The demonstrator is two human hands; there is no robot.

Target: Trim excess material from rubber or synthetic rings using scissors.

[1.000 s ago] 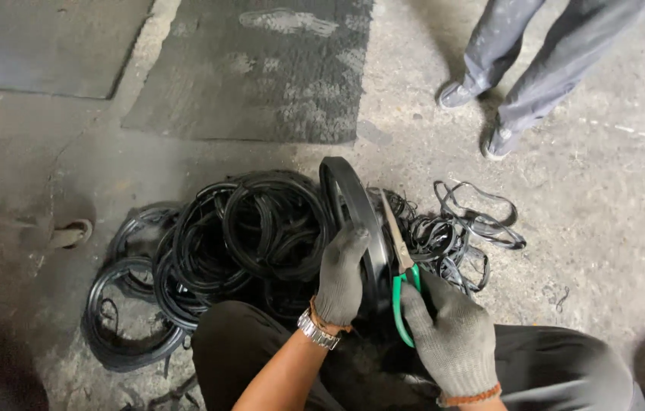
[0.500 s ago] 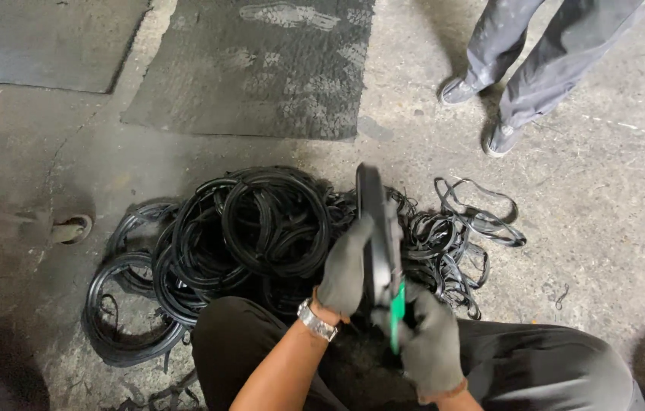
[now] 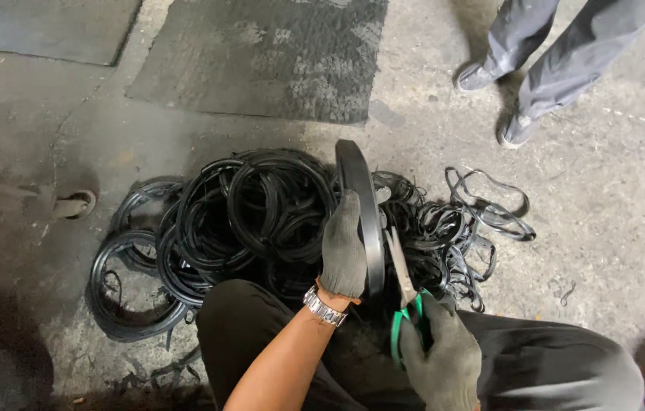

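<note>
A heap of thin black rubber rings (image 3: 223,221) lies on the grey concrete floor (image 3: 619,251). Just right of it, the left hand (image 3: 343,251), in a grey knit glove, has its fingers closed around a wide black rubber band (image 3: 360,205) standing upright on edge. Beside it, the gloved right hand (image 3: 440,358) grips green-handled scissors (image 3: 402,297), blades against the band. Farther right, a bystander's grey shoes (image 3: 498,103) stand.

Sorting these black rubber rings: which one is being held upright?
The wide flat ring gripped by the left hand, standing on edge; the thin rings lie piled on the floor.
</note>
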